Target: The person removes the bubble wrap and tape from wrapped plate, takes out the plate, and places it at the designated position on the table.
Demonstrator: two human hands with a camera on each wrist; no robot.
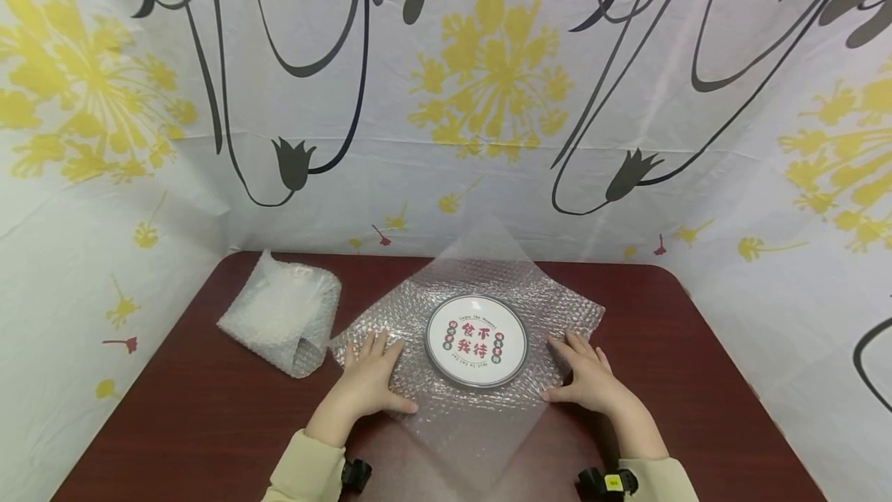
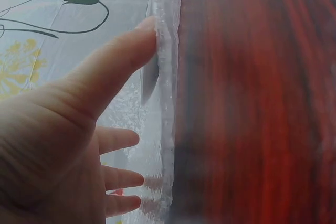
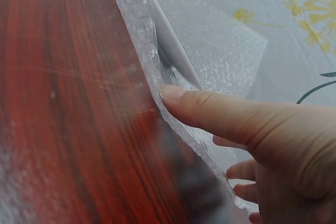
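A round white plate (image 1: 477, 324) with red and green lettering and a dark rim lies face up on a sheet of bubble wrap (image 1: 404, 300). The sheet is turned cornerwise on the table. My left hand (image 1: 365, 379) rests with spread fingers on the sheet's left part, apart from the plate. On the right part, my right hand (image 1: 591, 379) touches the sheet with its fingers spread too. Close up, the left thumb (image 2: 118, 59) presses the wrap's edge in the left wrist view. The right thumb (image 3: 210, 109) does likewise in the right wrist view.
A bubble-wrapped bundle (image 1: 282, 312), whose pale contents are blurred by the wrap, lies at the table's back left. The dark red table (image 1: 174, 424) meets a patterned cloth (image 1: 390, 200) behind and at both sides.
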